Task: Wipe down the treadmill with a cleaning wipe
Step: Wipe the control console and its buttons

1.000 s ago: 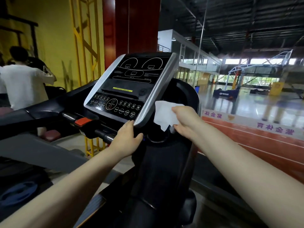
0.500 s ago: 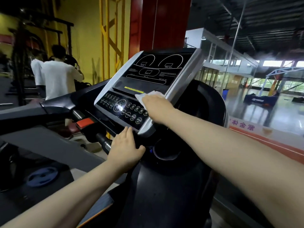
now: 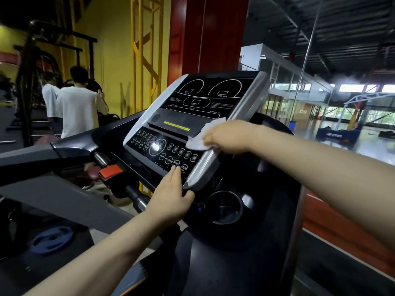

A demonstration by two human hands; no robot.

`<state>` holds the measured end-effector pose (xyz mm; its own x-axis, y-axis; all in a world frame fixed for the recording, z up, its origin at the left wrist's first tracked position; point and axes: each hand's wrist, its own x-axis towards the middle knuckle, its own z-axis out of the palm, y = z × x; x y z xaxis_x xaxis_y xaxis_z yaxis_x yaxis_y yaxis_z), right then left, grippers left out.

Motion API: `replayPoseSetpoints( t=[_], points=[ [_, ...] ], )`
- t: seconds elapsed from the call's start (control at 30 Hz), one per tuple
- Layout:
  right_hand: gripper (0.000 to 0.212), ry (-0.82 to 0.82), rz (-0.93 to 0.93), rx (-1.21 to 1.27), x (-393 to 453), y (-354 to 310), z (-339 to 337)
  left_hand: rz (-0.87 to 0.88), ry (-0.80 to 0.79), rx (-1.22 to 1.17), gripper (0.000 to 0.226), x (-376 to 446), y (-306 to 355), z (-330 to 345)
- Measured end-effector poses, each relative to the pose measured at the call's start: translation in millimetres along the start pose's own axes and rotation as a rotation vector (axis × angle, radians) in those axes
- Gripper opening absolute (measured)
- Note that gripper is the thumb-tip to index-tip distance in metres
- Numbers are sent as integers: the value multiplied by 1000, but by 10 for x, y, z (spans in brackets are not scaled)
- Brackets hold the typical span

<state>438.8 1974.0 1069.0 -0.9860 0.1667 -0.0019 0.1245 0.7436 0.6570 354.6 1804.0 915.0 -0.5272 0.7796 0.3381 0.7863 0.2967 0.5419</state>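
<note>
The treadmill console (image 3: 205, 103) is a black tilted panel with a silver frame, a dark display above and rows of round buttons below. My right hand (image 3: 228, 135) presses a white cleaning wipe (image 3: 197, 142) flat against the right side of the console, just above the button row. My left hand (image 3: 171, 197) rests on the console's lower edge, its fingers lying on the button panel and its thumb hooked under the silver corner. A round cup holder (image 3: 224, 207) sits in the black housing below the console.
A red safety key (image 3: 110, 170) and a chrome handlebar (image 3: 134, 194) sit left of my left hand. Two people in white shirts (image 3: 74, 107) stand at the far left. A blue weight plate (image 3: 51, 239) lies on the floor. A glass wall stands to the right.
My right hand has carried the wipe from beside the console's right edge onto the panel face, now pressing it above the buttons. My left hand stays on the lower edge.
</note>
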Motion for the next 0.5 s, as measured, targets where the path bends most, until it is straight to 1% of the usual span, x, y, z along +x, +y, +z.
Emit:
replayPoseSetpoints(
  t=[0.07,0.1,0.17,0.2,0.27,0.3,0.37,0.4,0.43,0.5],
  points=[
    [24,20,103,-70,-60,361,-118,17,12,-13,72,51,1,43],
    [28,7,172,-90,-76,564,-166,23,17,-2,72,61,-12,77],
    [41,-32,366,-98,-136,957,-278,36,47,35,74,81,-42,136],
    [44,-8,468,-90,-142,1146,-333,38,59,50,75,94,-51,154],
    [43,40,650,-31,-75,1401,-395,36,84,60,75,126,-37,155],
    [41,40,664,4,9,1400,-393,31,101,54,75,140,-26,152],
    [36,29,568,122,200,1112,-376,29,136,29,72,168,5,126],
    [33,11,470,171,256,882,-348,31,148,11,69,181,12,113],
    [29,-30,343,185,275,610,-309,28,158,-9,66,189,5,98],
    [31,-127,64,170,102,46,-224,27,165,-37,60,199,-48,76]
  ],
)
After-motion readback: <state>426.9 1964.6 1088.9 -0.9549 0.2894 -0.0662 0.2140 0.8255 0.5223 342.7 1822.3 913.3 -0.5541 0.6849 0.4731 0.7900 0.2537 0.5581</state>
